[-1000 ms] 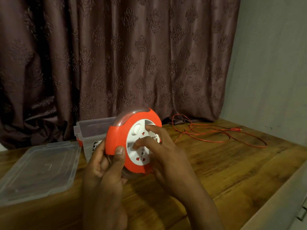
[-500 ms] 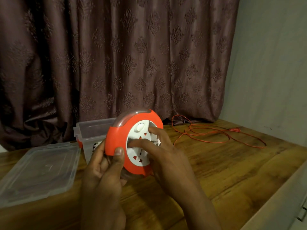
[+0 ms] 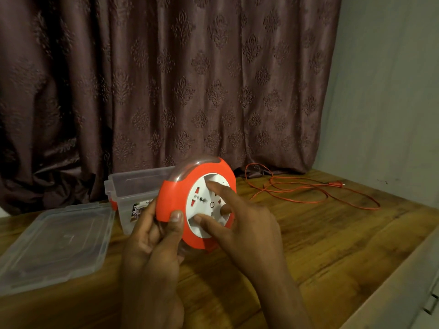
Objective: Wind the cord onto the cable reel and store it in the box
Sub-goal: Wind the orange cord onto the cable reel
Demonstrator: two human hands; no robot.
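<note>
Orange-shelled, the cable reel [image 3: 197,205] stands on edge just above the bench [image 3: 320,245]: your left hand [image 3: 152,236] is the grip, thumb and fingers clamped on its rim, while your right hand [image 3: 240,219] presses spread fingertips on the white hub. Behind it waits the open box [image 3: 133,184]; farther off, the cord [image 3: 308,188] lies in loose loops that could snag during winding. Since a second ago the hub has turned under your fingers.
</note>
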